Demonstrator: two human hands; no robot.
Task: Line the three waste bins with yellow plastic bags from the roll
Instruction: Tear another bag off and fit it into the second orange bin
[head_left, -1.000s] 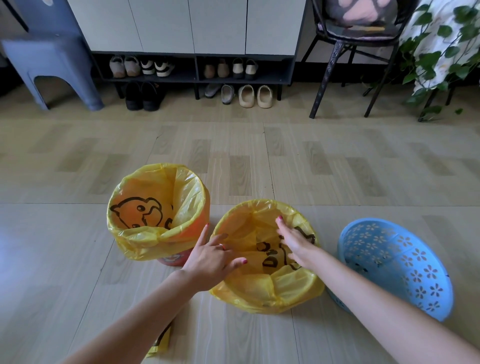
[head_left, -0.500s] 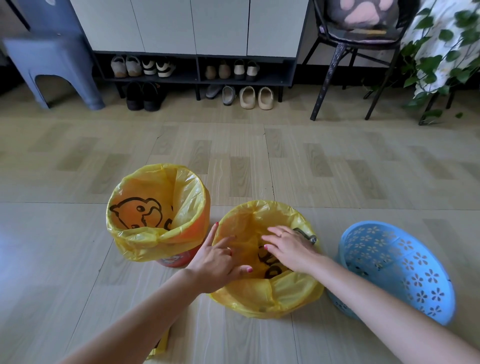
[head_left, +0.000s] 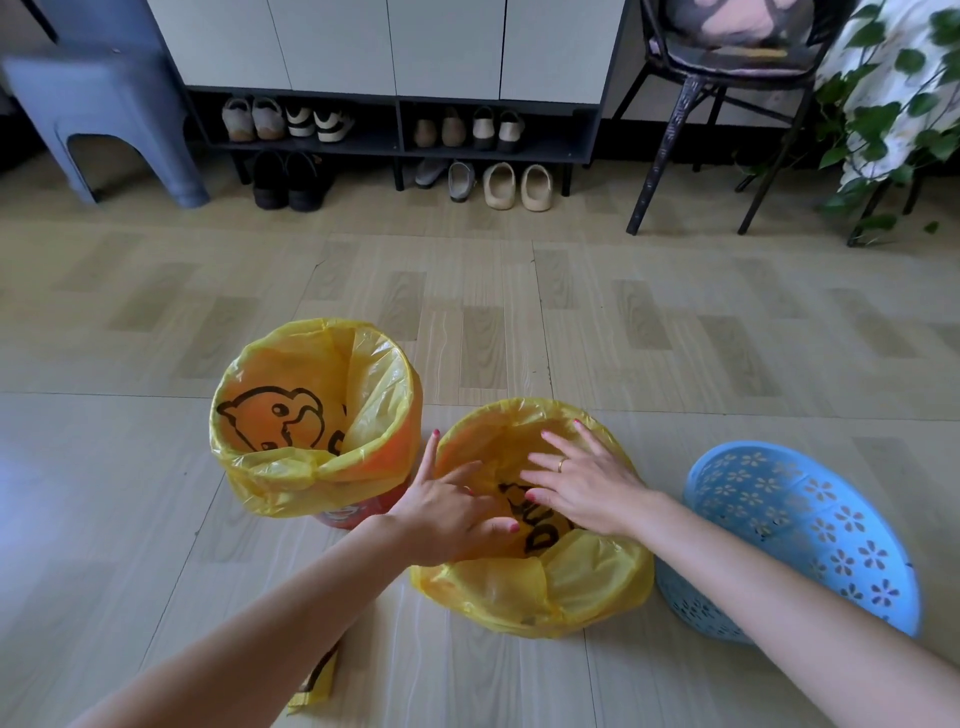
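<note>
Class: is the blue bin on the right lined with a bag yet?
Not yet lined: the blue bin shows bare flower-pierced plastic, no yellow bag.

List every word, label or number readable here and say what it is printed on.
"DU": black letters, partly hidden by the hands, on the yellow plastic bag lining the middle bin; the rest of the word cannot be read.
Yellow plastic bag lining the left orange bin: a black cartoon drawing; lettering cut off, unreadable.
Red label at that bin's base: too small to read.
Blue perforated plastic basket: no text.
</note>
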